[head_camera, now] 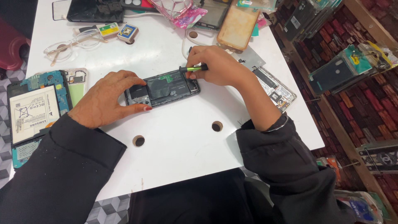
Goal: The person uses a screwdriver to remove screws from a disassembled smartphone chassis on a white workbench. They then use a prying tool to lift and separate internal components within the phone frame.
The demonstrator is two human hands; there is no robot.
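Centrally on the white worktop [178,137]: an opened dark smartphone with its back cover off [162,88], lying flat and lengthwise between both hands. Left hand [108,98] at the phone's left end, fingers curled over the top edge, thumb pressed against the near edge, gripping the frame. Right hand [217,66] at the phone's right end, fingers closed on a small green-and-black screwdriver [193,68], held nearly level over the phone's upper right corner. Farther left, just beside the left wrist: another opened phone with a white battery and blue board [35,112]. Clear-framed glasses [70,45] farther back, well apart.
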